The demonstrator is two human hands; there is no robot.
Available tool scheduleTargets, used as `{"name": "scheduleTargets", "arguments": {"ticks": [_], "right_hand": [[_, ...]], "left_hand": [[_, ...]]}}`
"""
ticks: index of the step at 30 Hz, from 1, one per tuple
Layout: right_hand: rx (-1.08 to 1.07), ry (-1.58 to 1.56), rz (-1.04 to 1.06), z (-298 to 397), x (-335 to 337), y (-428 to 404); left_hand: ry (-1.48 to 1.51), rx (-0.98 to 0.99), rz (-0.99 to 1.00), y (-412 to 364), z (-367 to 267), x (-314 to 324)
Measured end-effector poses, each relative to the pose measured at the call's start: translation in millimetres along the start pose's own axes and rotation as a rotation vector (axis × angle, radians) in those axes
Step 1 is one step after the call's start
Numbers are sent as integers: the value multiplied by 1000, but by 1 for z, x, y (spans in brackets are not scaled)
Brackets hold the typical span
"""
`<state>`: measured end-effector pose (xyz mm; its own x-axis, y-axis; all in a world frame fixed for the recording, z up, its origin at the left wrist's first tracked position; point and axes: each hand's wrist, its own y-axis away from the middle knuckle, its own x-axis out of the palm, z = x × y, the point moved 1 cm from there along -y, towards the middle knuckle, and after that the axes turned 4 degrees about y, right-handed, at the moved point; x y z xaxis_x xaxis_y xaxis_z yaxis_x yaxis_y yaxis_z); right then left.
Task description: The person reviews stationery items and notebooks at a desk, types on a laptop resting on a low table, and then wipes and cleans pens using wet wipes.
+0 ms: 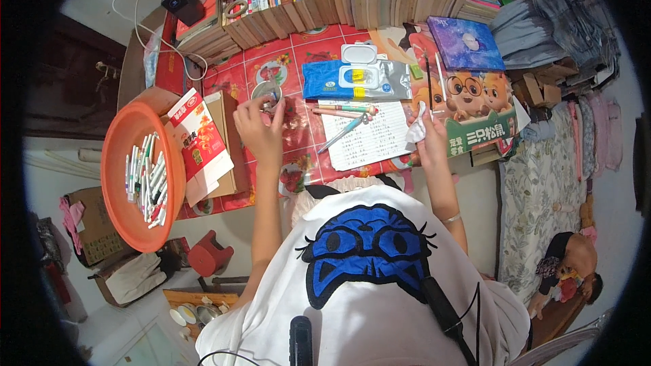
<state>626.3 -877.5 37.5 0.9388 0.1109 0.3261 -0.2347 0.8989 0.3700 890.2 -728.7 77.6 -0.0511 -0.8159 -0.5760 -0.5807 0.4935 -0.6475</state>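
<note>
My left hand [260, 129] is at a small round metal cup [262, 90], its thumb and fingers about the near rim. The hand hides part of the cup, and something small and blue shows near the fingertips. In my right hand [432, 140] is a crumpled white wipe [416, 129], held above the right edge of a handwritten sheet [363, 145]. Across that sheet lie a light-blue pen [339, 134] and a few other pens [343, 110]. Behind them rests a blue and silver wet-wipe pack [320, 81] with its white lid [359, 53] raised.
At the left an orange plastic basin [109, 183] holds several markers [147, 180], beside a red and white carton [201, 137]. A row of books [305, 10] lines the table's back. A purple box [465, 43] lies at the right. Another person [577, 259] is at the far right.
</note>
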Motion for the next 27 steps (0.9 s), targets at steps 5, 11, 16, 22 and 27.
{"name": "scheduleTargets", "arguments": {"ticks": [5, 11, 16, 22, 27], "right_hand": [[0, -23, 37, 5, 10, 3], [-25, -6, 56, 1, 4, 5], [-82, -117, -75, 5, -2, 3], [-538, 232, -147, 55, 39, 29], [-1103, 698, -103, 92, 84, 60]], "left_hand": [[-63, -3, -8, -8, 12, 3], [-61, -70, -8, -9, 11, 7], [571, -268, -108, -21, -12, -15], [1000, -457, 112, -20, -57, -24], [1271, -664, 405, 6, -85, -3]]}}
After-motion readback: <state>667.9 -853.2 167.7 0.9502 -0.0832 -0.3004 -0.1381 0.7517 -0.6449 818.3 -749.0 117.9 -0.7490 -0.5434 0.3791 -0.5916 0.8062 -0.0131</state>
